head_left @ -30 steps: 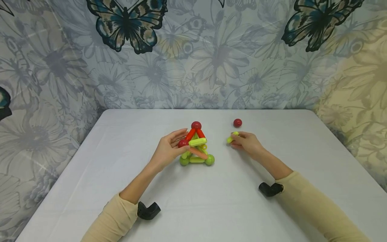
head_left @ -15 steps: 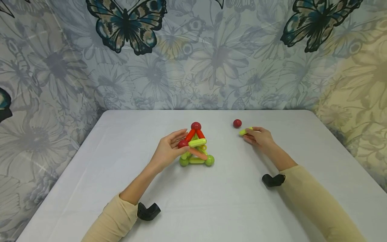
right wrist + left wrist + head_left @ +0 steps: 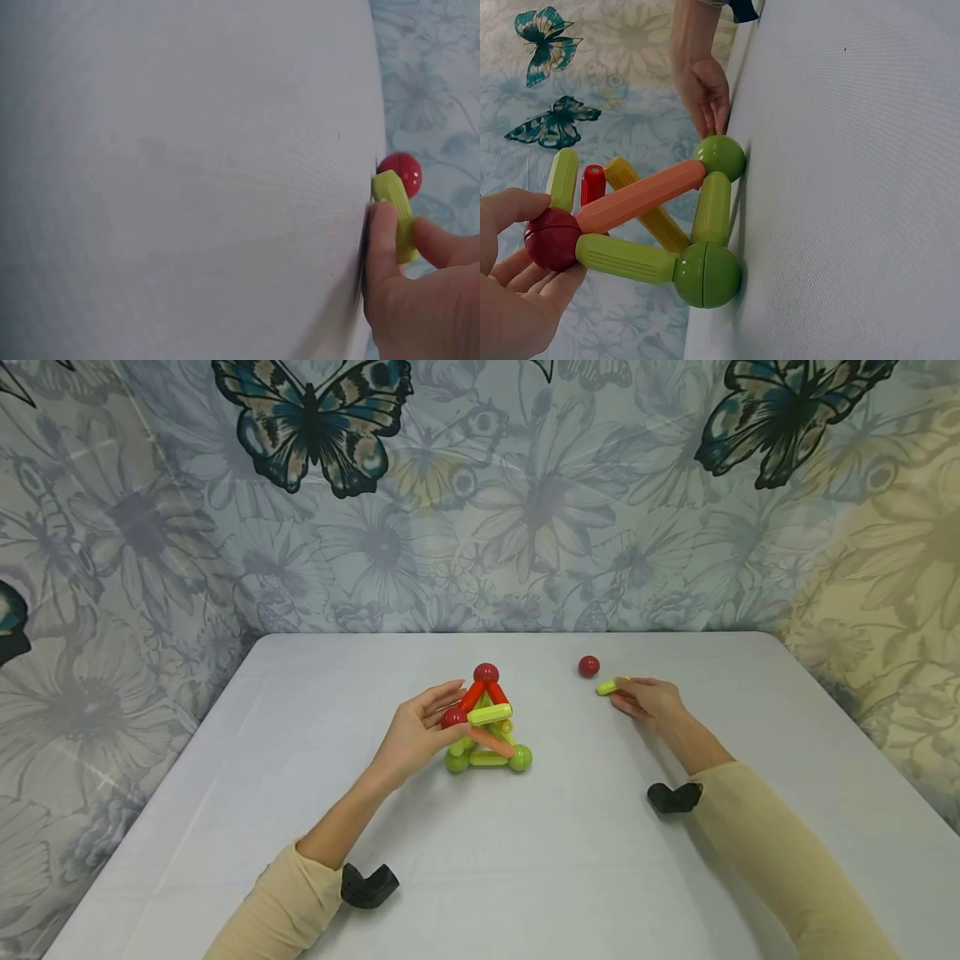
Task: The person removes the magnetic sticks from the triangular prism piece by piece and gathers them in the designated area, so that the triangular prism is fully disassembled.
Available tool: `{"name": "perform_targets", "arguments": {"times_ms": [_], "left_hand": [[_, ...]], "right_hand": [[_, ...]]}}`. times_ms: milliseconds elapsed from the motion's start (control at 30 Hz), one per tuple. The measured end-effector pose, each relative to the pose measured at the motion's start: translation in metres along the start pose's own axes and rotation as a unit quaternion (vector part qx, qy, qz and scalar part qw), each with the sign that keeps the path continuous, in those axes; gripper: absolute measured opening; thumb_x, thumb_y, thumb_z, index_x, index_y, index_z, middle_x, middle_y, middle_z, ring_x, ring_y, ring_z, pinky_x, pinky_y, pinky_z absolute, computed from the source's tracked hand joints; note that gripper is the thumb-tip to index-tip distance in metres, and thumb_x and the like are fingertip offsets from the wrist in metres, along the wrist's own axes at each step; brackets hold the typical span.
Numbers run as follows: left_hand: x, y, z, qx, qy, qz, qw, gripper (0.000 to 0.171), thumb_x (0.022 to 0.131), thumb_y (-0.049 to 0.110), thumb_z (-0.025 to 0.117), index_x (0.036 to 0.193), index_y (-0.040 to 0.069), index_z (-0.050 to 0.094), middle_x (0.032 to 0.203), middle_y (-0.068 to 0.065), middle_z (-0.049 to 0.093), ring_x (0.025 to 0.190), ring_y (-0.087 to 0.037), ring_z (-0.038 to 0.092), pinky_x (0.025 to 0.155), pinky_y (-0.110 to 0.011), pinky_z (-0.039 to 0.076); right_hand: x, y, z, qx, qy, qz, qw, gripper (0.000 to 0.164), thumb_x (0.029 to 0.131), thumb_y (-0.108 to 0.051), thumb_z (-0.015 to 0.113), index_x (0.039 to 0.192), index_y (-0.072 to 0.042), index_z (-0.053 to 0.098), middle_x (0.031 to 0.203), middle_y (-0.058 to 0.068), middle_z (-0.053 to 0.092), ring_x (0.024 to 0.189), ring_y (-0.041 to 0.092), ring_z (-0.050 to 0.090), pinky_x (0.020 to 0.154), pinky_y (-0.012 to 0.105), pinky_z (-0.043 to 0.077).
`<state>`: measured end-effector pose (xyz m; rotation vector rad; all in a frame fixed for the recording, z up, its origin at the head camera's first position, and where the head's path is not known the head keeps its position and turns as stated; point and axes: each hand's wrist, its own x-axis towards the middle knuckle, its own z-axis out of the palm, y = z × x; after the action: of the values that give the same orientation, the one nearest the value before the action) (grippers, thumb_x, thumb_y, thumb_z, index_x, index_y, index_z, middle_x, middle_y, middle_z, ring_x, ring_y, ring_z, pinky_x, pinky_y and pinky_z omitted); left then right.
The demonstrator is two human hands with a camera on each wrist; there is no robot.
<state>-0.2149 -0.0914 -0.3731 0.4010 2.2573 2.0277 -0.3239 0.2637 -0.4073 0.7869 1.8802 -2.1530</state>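
- Your left hand (image 3: 420, 727) grasps the frame (image 3: 489, 714) by its corner ball (image 3: 552, 238), a red one, with digits on opposite sides of it.
- The frame lies to the right of that hand, standing on the table (image 3: 480, 868) on green balls (image 3: 520, 757).
- Its top ball (image 3: 486, 673), also red, sits beyond your left fingertips, with red sticks running down from it.
- From the corner ball, an orange stick (image 3: 641, 197) slants down to a green ball.
- Your right hand (image 3: 654, 700), well apart to the right of the frame, pinches a loose stick (image 3: 611, 687), yellow-green, between thumb and fingers.
- That stick juts left past your fingertips, low by the table; you cannot tell whether it touches.
- A loose ball (image 3: 588, 667), red, rests on the table just beyond the stick's far end, apart from your right hand.
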Motion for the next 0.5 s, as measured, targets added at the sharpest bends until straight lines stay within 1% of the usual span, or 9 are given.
{"name": "perform_targets", "arguments": {"times_ms": [133,200,267,367,500], "left_hand": [[-0.0003,0.0003,0.0,-0.002,0.001,-0.001,1.0,0.06,0.085,-0.002,0.069,0.14,0.006,0.047,0.137,-0.013,0.051,0.122,-0.025,0.051,0.093,-0.027,0.045],[-0.0003,0.0002,-0.0001,-0.003,0.0,-0.002,1.0,0.06,0.085,-0.002,0.069,0.14,0.005,0.047,0.137,-0.013,0.05,0.123,-0.025,0.051,0.093,-0.027,0.045],[-0.0004,0.0003,-0.0003,-0.001,0.0,-0.003,1.0,0.06,0.085,-0.002,0.07,0.14,0.006,0.047,0.137,-0.013,0.05,0.123,-0.025,0.051,0.094,-0.027,0.044],[-0.0002,0.0003,-0.0006,0.005,0.0,-0.005,1.0,0.06,0.085,-0.001,0.07,0.14,0.007,0.048,0.138,-0.012,0.05,0.124,-0.024,0.05,0.095,-0.026,0.044],[-0.0001,-0.0001,-0.0008,0.005,0.0,-0.006,1.0,0.06,0.085,0.0,0.071,0.14,0.007,0.048,0.138,-0.011,0.05,0.124,-0.024,0.05,0.095,-0.026,0.044]], "right_hand": [[0.0034,0.0006,-0.0003,-0.033,0.031,0.006,0.999,0.048,0.093,-0.013,0.062,0.134,0.0,0.04,0.075,0.001,0.06,0.064,0.007,0.065,0.072,0.021,0.054],[0.0051,0.0007,-0.0006,-0.049,0.043,0.008,0.998,0.046,0.093,-0.015,0.062,0.133,0.0,0.042,0.074,0.001,0.061,0.063,0.007,0.065,0.07,0.021,0.055],[0.0069,0.0005,-0.0012,-0.062,0.054,0.011,0.997,0.048,0.093,-0.016,0.063,0.134,-0.001,0.042,0.073,0.001,0.061,0.062,0.008,0.065,0.069,0.021,0.055],[0.0083,-0.0003,-0.0017,-0.067,0.058,0.015,0.996,0.053,0.094,-0.017,0.063,0.138,0.0,0.04,0.072,0.001,0.061,0.061,0.008,0.065,0.069,0.022,0.055],[0.0097,-0.0016,-0.0023,-0.075,0.062,0.022,0.995,0.053,0.094,-0.017,0.061,0.139,-0.001,0.039,0.068,0.001,0.061,0.06,0.008,0.065,0.069,0.022,0.055]]}}
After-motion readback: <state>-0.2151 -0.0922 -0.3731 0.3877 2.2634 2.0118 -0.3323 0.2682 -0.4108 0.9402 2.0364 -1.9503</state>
